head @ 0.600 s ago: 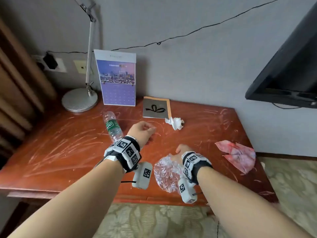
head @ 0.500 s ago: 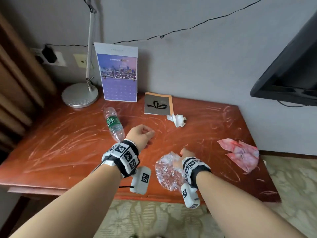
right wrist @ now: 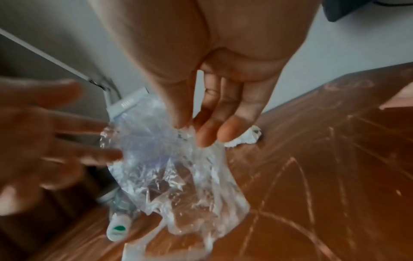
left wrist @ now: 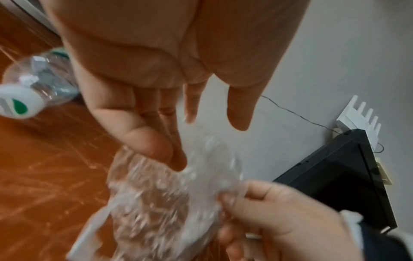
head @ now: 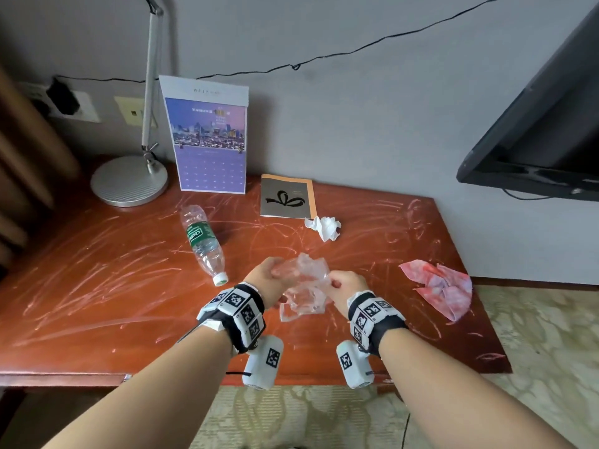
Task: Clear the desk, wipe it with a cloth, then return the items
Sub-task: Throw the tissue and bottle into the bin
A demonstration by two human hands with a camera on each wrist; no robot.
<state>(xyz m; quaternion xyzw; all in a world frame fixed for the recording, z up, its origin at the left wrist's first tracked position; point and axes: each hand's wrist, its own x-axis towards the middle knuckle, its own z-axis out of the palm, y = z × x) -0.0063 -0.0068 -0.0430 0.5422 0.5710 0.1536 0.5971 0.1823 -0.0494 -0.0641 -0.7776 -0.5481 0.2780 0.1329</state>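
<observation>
A crumpled clear plastic bag (head: pixel 304 286) hangs just above the red-brown desk (head: pixel 97 286), held between both hands. My left hand (head: pixel 265 280) pinches its left edge with thumb and forefinger (left wrist: pixel 176 159), the other fingers straight. My right hand (head: pixel 343 283) pinches the bag's (right wrist: pixel 170 167) right edge between thumb and fingertips (right wrist: pixel 192 130). A pink cloth (head: pixel 437 290) lies crumpled at the desk's right edge. An empty water bottle (head: pixel 202 241) lies on its side left of my hands.
A crumpled white tissue (head: pixel 324 226) and a grey notebook (head: pixel 287 196) lie behind my hands. A purple calendar (head: pixel 207 140) and a lamp base (head: pixel 129 181) stand at the back left. A black TV (head: pixel 544 134) hangs on the right wall. Scratch marks cover the desk.
My right hand has raised the plastic bag from near the front edge toward the middle. My left hand, a loose fist before, has moved over and taken hold of the bag.
</observation>
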